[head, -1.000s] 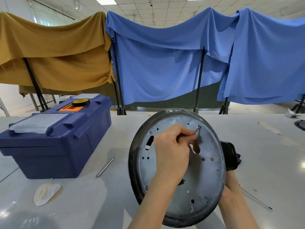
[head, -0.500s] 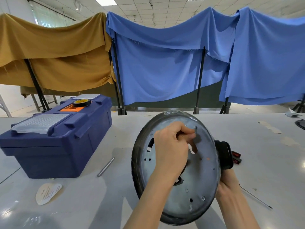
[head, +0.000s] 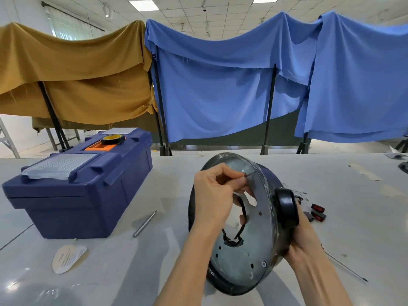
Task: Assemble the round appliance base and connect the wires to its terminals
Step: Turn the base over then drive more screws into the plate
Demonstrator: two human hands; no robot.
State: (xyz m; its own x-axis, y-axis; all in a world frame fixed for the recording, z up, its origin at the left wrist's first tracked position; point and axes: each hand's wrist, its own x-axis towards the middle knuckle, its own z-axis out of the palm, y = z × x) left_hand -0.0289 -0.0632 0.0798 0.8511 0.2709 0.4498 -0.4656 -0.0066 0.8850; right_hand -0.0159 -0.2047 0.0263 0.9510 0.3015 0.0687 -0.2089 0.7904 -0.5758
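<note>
Looking down from the head view, the round appliance base (head: 249,246) is tipped up on its edge above the tabletop (head: 154,261), its grey metal underside facing the person and its lower rim close to or on the surface; I cannot tell which. The right hand (head: 305,241) curls round the far rim just below the black side handle (head: 287,208) and props the base up. The left hand (head: 213,195) reaches across the plate and pinches a thin metal pin (head: 249,174) between thumb and fingertips, its tip near a small hole by the upper edge. Black wires (head: 239,219) loop out of a cut-out in the middle of the plate. The base looks like rigid sheet metal with a glossy, probably slippery shell, light enough for one hand yet awkward on edge, so the rim or the handle seems the safest hold; the cut-out edges may be sharp on fingers and wire insulation. Beside it lie red rocker switches (head: 318,212), a steel rod (head: 144,223) and a blue toolbox (head: 77,191).
</note>
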